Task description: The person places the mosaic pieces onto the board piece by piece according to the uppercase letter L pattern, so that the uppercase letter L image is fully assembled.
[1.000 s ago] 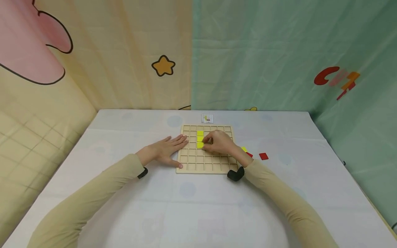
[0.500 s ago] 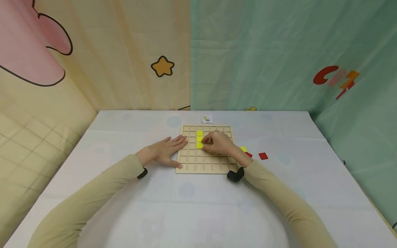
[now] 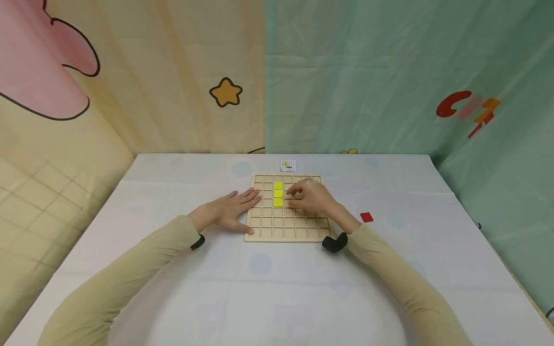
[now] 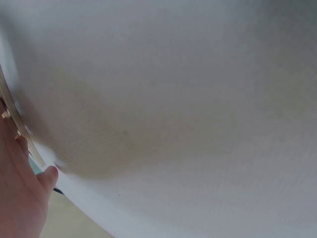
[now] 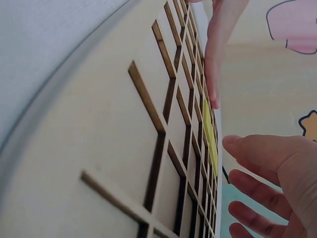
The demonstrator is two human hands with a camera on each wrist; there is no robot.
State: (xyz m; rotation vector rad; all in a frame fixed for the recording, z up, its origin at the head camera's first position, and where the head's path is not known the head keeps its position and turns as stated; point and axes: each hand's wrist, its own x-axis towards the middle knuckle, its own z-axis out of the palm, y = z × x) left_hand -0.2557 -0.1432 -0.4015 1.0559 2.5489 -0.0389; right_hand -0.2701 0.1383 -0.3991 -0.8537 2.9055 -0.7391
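Because the black wrist mount (image 3: 335, 242) below the right sleeve (image 3: 398, 276) overlaps the near right corner of the wooden grid board (image 3: 277, 232) in the head view (contact cannot be confirmed), a low sweep of that forearm could, in my judgement, knock the board askew. The same sweep could scatter the 1 red square tile (image 3: 366, 217), which lies off the board on the pale tablecloth (image 3: 259, 298), right of the right forearm. Slackened pressure from the left hand (image 3: 231, 210) would make board slippage likelier.

Left hand: laid flat, fingers spread over the board's left margin, thumb splayed toward the near left corner; nothing gripped. Right hand (image 3: 312, 194): above the board, thumb and fingers curved with a visible gap between them, holding nothing; the right wrist view agrees.

Just left of those fingers, 3 yellow square tiles (image 3: 278, 194) occupy 3 successive cells of 1 column and appear seated. A dipping fingertip could catch an edge and unseat 1. Farther off, 1 printed grid card (image 3: 288, 166) lies just beyond the board's far edge, before the patterned curtain (image 3: 242, 125).
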